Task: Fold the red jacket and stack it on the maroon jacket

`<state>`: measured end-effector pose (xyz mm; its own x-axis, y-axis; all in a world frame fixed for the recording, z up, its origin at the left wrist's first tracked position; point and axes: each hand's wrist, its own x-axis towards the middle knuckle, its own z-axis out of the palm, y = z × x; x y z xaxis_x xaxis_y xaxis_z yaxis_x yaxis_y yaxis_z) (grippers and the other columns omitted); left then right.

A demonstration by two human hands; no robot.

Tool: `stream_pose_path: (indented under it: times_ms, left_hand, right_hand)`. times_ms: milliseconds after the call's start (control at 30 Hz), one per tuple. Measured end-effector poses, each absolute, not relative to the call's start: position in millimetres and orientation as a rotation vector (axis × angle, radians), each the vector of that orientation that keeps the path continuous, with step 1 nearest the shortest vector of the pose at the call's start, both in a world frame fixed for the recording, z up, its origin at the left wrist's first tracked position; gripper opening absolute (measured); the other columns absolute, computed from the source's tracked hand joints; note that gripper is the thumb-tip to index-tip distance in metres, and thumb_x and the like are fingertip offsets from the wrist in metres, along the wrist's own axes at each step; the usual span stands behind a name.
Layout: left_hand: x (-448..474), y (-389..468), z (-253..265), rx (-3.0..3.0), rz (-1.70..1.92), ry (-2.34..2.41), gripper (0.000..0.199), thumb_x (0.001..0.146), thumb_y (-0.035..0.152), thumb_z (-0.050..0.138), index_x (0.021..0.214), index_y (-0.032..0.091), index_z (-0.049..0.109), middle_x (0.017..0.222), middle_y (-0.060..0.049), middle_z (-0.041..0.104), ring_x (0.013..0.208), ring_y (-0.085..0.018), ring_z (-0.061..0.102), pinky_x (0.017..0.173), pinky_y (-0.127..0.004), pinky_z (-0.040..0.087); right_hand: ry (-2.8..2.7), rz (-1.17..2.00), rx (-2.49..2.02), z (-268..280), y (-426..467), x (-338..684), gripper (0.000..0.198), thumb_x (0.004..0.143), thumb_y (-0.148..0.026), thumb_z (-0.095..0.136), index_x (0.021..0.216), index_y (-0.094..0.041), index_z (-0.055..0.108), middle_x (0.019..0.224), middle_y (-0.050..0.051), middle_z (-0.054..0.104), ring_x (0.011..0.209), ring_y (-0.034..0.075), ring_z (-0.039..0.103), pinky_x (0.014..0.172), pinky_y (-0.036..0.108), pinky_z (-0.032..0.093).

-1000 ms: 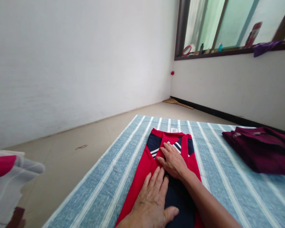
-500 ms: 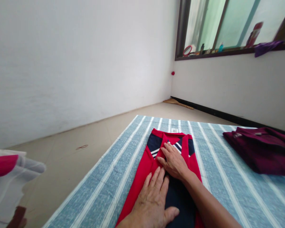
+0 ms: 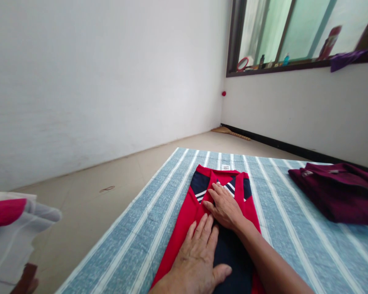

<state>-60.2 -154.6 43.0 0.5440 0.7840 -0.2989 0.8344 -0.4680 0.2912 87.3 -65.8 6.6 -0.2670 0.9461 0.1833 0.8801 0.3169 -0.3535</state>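
Observation:
A folded red and navy shirt (image 3: 179, 245) with white stripes near its collar lies lengthwise in front of me. My left hand (image 3: 198, 253) rests flat on its lower middle, fingers spread and thumb out to the side. Just beyond it, my right hand (image 3: 225, 206) lies on the upper part of the shirt, close below the collar, with its fingers stretched out. Neither hand grips anything. The fabric under both palms is hidden. A small white label (image 3: 225, 168) shows past the collar edge.
The shirt lies on a blue and white striped cloth (image 3: 147, 228). To the right sits a folded maroon garment (image 3: 340, 196). A whitish, see-through bag with red on it (image 3: 15, 228) hangs at the left edge. Behind are a wall and a windowsill with small items.
Both hands stay in the same place on the shirt. Only the view has shifted very slightly.

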Motion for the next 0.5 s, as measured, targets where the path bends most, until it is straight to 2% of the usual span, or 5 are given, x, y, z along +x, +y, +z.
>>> stream_pose_path:
  times_ms: [500]
  left_hand:
    - [-61.7, -156.0, 40.6, 2.416, -0.154, 1.31, 0.075, 0.087, 0.048, 0.052, 0.149, 0.019, 0.021, 0.156, -0.006, 0.0, 0.144, -0.025, -0.001, 0.118, -0.047, 0.007]
  right_hand:
    - [-2.217, 0.25, -1.609, 6.6, -65.8, 87.0, 0.045, 0.094, -0.045, 0.043, 0.124, -0.014, 0.055, 0.143, 0.017, 0.042, 0.138, 0.03, 0.03, 0.111, 0.046, 0.026]
